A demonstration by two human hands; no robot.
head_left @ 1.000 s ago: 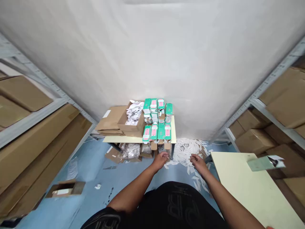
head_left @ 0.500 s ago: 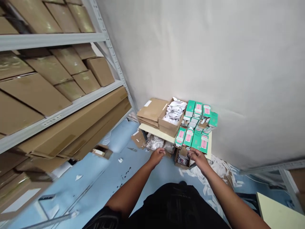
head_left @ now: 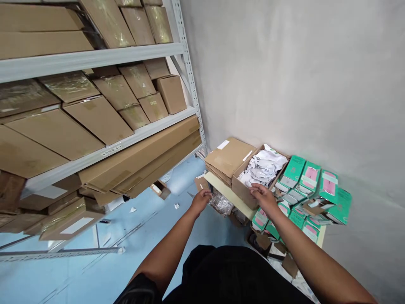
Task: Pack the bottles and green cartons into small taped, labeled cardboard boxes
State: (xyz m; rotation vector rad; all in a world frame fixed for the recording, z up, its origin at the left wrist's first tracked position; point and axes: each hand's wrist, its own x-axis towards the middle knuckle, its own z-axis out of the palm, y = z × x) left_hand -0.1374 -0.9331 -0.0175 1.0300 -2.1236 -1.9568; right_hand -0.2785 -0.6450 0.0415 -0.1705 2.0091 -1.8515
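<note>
My left hand (head_left: 201,202) is held out in front of me, its fingers loosely bent with nothing visible in them. Beyond its fingertips lies crumpled clear plastic wrap (head_left: 221,203) under the table. My right hand (head_left: 264,200) hovers in front of an open cardboard box (head_left: 243,192), fingers apart and no object seen in them. Crumpled white paper (head_left: 264,166) fills that box. To its left is a stack of flat cardboard (head_left: 232,156). Several green boxes with pink panels (head_left: 311,179) stand to its right, partly hidden by my right forearm.
A metal rack (head_left: 148,131) loaded with taped cartons (head_left: 98,120) runs along the left. A pale table (head_left: 221,190) stands against the grey wall (head_left: 284,84). Paper scraps and a small open carton (head_left: 160,188) lie on the blue floor (head_left: 142,236).
My view has turned left, so the table and green boxes appear farther right and more rack shows. My right hand now appears before the paper-filled box instead of the green boxes.
</note>
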